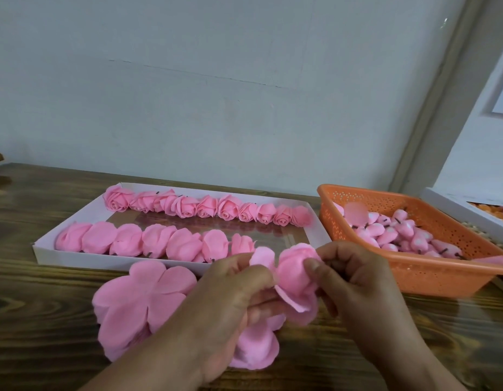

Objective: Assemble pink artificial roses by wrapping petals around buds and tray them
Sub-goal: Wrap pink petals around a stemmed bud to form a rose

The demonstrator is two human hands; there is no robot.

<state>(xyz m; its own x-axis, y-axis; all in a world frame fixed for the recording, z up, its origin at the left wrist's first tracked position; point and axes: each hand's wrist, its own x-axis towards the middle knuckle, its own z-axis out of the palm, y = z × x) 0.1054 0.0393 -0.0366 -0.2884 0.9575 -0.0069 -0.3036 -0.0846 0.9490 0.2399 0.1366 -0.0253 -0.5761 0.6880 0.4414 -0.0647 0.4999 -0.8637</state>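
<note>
- The dark brown wood-grain table (47, 277) carries everything in view.
- A shallow white rectangular cardboard tray (75, 262) lies near the wall, holding a far row of finished pink roses (205, 207) and a near row of wrapped ones lying on their sides.
- An orange perforated plastic basket (431, 273) to the right holds pink buds with dark short stems (400, 232).
- A stack of flat pink flower-shaped petal sheets (140, 303) lies just in front of the tray, partly under the left hand.
- The left hand (233, 300) has its fingers curled round a petal sheet, pinching it.
- The right hand (354, 277) pinches the half-wrapped pink rose (296, 275), held above the table between both hands.
- The petals look thin, soft, light and easily creased; a gentle grip low at the base seems best.
</note>
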